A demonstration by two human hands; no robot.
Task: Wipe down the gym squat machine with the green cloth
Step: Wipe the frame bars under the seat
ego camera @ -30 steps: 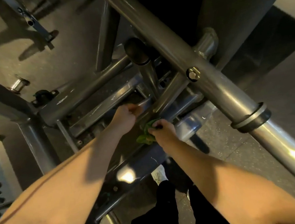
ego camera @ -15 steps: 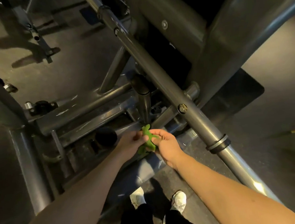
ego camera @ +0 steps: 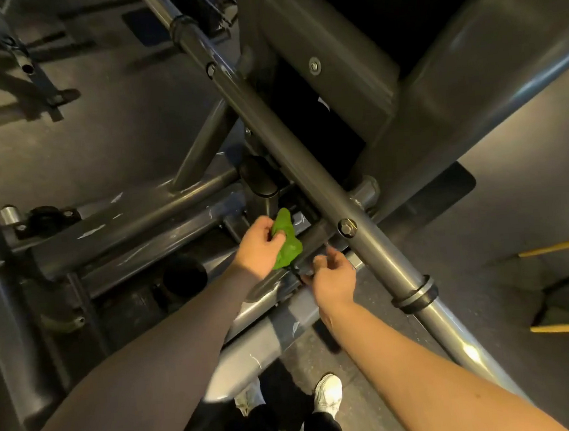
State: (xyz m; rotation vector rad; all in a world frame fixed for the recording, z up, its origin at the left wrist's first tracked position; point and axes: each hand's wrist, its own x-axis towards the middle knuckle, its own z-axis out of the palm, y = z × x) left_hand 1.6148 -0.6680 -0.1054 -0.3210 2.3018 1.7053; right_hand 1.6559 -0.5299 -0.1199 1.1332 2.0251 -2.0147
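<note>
A person leaning over a gym squat machine [ego camera: 307,175] grips a bunched green cloth [ego camera: 288,240] in the left hand [ego camera: 256,248], whose fingers [ego camera: 265,224] curl round the wad so that its ends stick out above and below the fist. The cloth sits low in the frame, just left of the long diagonal tube and its hex bolt [ego camera: 346,226], over the scuffed cross tubes [ego camera: 132,225]. The right hand [ego camera: 335,278] hovers just beside it, near a lower bar, its fingers loosely bent and blurred; whether they have hold of anything cannot be told. White shoes [ego camera: 328,395] show on the floor [ego camera: 47,150] below. The cloth looks light, soft and limp, likely to fold and slip on smooth painted steel, so it is probably best taken as a gathered pad in the palm and wrapped partly round each tube. The machine itself is rigid and needs only firm pressure.
</note>
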